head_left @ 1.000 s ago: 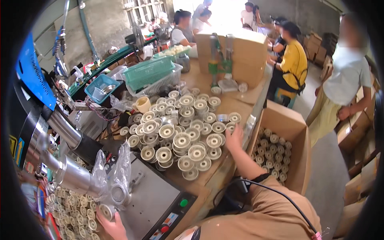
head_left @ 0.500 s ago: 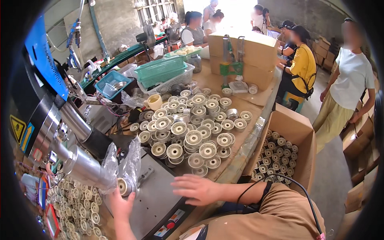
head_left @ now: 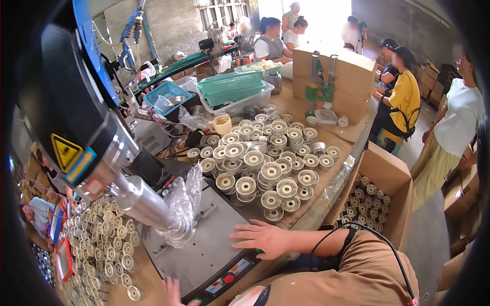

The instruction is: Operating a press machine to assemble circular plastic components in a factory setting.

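My right hand (head_left: 263, 238) lies with fingers spread over the right front corner of the machine's grey base plate (head_left: 204, 260), near a green button at its edge. My left hand (head_left: 173, 293) is at the plate's near left corner, partly cut off by the lower edge; its fingers are apart and hold nothing. Above the plate slants the machine's steel cylinder (head_left: 145, 204), its end wrapped in clear plastic film (head_left: 184, 201). A round metal fixture (head_left: 184, 232) sits right at that end; whether a wheel is in it cannot be made out.
A heap of cream-and-metal wheels (head_left: 270, 171) covers the table behind the plate. Many more wheels (head_left: 104, 245) stand at the left, beside a red-framed tray (head_left: 64, 259). A cardboard box (head_left: 393, 178) holding wheels is at my right. Several people sit or stand farther back.
My left hand has left the wheel at the fixture and drawn back to the plate's near left corner. The steel cylinder's end is now against the fixture. The whole view has shifted.
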Tool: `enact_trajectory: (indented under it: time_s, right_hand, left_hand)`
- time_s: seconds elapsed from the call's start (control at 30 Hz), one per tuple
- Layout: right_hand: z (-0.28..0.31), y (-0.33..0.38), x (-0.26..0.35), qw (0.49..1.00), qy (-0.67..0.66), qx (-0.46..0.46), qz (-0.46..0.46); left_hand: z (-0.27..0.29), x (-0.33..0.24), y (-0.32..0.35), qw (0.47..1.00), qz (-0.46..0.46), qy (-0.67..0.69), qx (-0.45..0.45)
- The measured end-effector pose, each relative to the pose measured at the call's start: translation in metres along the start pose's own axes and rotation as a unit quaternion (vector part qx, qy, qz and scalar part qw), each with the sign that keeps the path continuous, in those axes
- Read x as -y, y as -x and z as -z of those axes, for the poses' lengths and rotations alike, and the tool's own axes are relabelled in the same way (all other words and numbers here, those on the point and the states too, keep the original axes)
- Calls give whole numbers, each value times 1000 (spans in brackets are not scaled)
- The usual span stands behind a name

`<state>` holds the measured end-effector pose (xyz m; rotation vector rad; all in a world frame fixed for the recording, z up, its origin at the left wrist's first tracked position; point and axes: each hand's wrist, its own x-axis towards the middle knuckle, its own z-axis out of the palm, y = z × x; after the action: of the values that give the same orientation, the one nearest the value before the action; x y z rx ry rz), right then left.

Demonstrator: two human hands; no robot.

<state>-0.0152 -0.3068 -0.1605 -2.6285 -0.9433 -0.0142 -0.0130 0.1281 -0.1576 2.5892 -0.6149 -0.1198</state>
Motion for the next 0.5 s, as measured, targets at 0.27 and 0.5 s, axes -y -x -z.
enact_trajectory:
  time_s: [0.27,0.5]
  right_hand:
    - [-32,-16,6,987,-66,-136,-47]
    - [-26,-154,21,937,-205,-254,-126]
  left_hand:
    - [13,190,-6,843,319,-429,-61]
    - [-1,211,25,881,342,-279,-172]
